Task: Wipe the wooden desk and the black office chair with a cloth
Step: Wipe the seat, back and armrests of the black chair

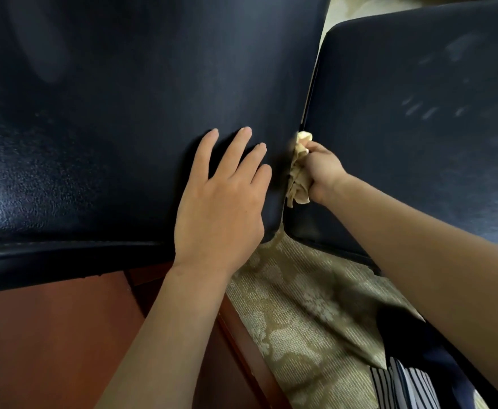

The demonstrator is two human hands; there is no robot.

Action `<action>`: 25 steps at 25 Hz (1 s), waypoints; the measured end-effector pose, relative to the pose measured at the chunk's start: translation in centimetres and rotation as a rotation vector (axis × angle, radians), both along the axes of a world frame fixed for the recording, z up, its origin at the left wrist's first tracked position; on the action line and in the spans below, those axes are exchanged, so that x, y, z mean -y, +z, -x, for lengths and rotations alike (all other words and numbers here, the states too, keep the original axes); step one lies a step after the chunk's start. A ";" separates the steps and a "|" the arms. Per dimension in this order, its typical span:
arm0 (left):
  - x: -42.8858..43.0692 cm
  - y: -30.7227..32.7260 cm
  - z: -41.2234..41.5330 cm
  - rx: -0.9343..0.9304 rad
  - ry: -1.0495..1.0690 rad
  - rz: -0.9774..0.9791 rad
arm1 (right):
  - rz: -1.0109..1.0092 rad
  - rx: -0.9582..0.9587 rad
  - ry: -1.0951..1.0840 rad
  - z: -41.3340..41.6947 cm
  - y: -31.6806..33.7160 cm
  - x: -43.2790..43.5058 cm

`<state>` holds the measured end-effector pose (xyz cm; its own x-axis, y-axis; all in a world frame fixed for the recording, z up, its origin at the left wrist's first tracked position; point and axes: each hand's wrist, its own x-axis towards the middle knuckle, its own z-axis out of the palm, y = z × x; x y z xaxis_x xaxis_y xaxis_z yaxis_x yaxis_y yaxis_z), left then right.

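Patterned beige carpet (295,305) showed beneath the black office chair (123,113), with the reddish wooden desk (50,335) at lower left. The left hand (221,208) lay flat, fingers straight, on the chair's larger padded panel. The right hand (326,169) was closed around a crumpled yellowish cloth (298,178), which it pushed into the gap beside the second panel (419,143). The cloth looked soft and light, best bunched in the fist. The upholstery seemed smooth, slick and yielding, and the chair probably needed a bracing palm.
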<state>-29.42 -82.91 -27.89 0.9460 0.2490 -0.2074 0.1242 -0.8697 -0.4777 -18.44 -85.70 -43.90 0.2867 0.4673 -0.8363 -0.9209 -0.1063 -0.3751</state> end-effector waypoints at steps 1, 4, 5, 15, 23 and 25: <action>-0.2 0.0 0.0 -0.002 -0.002 0.004 | -0.013 0.016 -0.034 -0.4 0.3 -0.1; -0.7 0.0 -0.3 0.018 -0.005 0.017 | -0.067 0.169 -0.107 0.0 1.8 0.3; -0.8 -0.1 -0.4 0.028 -0.005 0.023 | -0.083 0.239 -0.108 0.8 2.5 0.6; -1.3 -0.3 -0.6 0.058 0.007 0.051 | -0.197 0.403 0.128 8.6 7.2 5.3; -0.7 -0.3 -1.0 0.049 0.057 0.044 | -0.045 -0.206 0.182 8.1 5.3 5.3; -0.4 -0.4 -1.0 0.011 0.052 0.039 | 0.027 -0.192 0.227 7.2 4.2 4.7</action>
